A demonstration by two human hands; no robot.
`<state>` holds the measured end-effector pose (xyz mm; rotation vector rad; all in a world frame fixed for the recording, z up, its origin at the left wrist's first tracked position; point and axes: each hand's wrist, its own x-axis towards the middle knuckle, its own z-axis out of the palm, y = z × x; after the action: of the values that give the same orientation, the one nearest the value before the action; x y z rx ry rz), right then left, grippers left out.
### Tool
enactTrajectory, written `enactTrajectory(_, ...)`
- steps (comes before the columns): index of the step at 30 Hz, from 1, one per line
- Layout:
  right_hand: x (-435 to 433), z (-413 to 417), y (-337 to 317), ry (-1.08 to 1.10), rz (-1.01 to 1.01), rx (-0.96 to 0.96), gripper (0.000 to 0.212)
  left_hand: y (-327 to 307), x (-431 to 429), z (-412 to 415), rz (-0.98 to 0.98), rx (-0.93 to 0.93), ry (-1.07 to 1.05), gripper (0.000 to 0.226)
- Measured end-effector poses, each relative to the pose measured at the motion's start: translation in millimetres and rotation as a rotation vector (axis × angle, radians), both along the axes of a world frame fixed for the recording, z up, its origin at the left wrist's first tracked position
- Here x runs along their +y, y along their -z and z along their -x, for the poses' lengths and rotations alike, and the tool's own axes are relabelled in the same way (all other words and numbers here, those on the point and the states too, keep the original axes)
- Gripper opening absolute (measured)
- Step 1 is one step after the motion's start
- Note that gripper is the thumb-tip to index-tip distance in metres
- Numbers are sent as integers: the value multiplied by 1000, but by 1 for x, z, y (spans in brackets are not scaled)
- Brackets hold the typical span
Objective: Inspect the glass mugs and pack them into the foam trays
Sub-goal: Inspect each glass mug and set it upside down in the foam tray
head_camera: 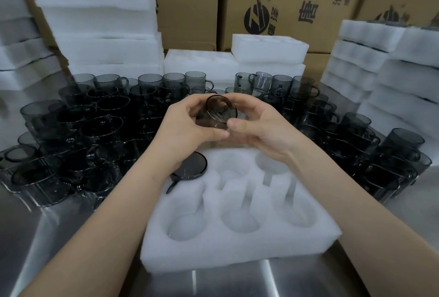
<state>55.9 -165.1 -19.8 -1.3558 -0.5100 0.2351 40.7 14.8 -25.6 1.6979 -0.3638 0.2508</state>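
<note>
Both hands, left hand [187, 125] and right hand [259, 125], grip one smoky glass mug [217, 112] above foam tray [237, 244]; packed mug [190, 166] sits far-left slot.

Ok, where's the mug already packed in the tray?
Head view: the dark smoked-glass mug sits in the far-left pocket of the white foam tray, below the left hand holding another mug.
</note>
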Motion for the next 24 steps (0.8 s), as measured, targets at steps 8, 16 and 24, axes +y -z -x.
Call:
enactTrajectory(8,13,5,8,330,277,-247,44,-4,-7,7,-191,-74,32,62)
enactTrajectory(16,12,0,1,373,96,-54,26,-6,-8,9,-199,-82,114,64)
enactTrajectory(24,4,-2,-5,138,120,150,27,-5,-1,6,115,75,211,46)
